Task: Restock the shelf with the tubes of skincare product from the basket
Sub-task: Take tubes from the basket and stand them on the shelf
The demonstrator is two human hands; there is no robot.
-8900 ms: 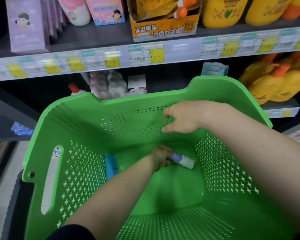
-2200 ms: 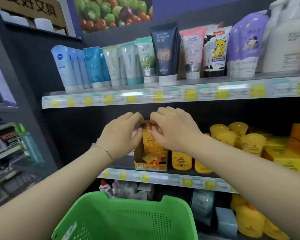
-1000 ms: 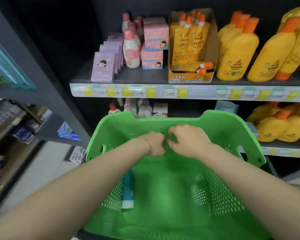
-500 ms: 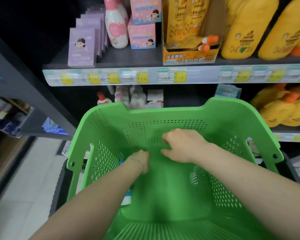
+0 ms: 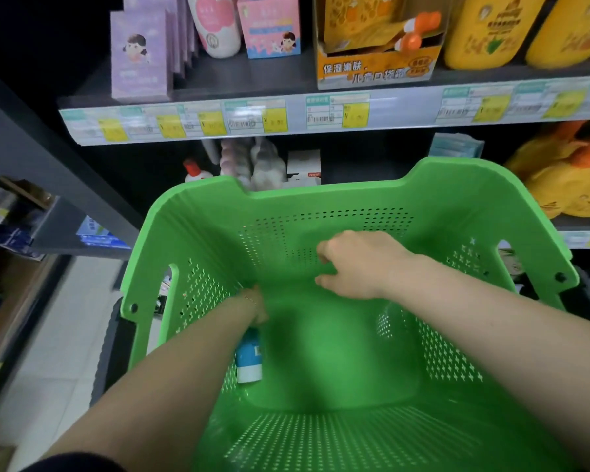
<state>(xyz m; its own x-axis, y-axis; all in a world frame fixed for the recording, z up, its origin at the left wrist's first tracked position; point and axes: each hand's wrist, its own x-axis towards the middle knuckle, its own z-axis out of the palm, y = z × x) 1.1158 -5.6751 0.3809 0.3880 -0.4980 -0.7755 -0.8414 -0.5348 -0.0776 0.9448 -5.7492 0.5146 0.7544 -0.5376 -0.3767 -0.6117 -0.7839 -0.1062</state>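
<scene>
Left hand (image 5: 259,313) down at the tube (image 5: 249,357), grip hidden by my own wrist

My left hand sits at the tube's far end, but I honestly can't tell if my fingers have closed round it. The tube lies on the floor of the green basket (image 5: 321,192), tight against its left wall, long axis running from far to near with the white cap end toward me. My right hand (image 5: 355,267) hovers over the basket's middle, fingers loosely curled with nothing in them, and it's farther from the tube, so this looks like the left's job. The tall basket wall and far rim stand between the tube and the shelf (image 5: 280,76), where purple boxes (image 5: 140,63), an orange display box (image 5: 375,68) and yellow bottles (image 5: 484,32) sit, so probably straight up first.
</scene>
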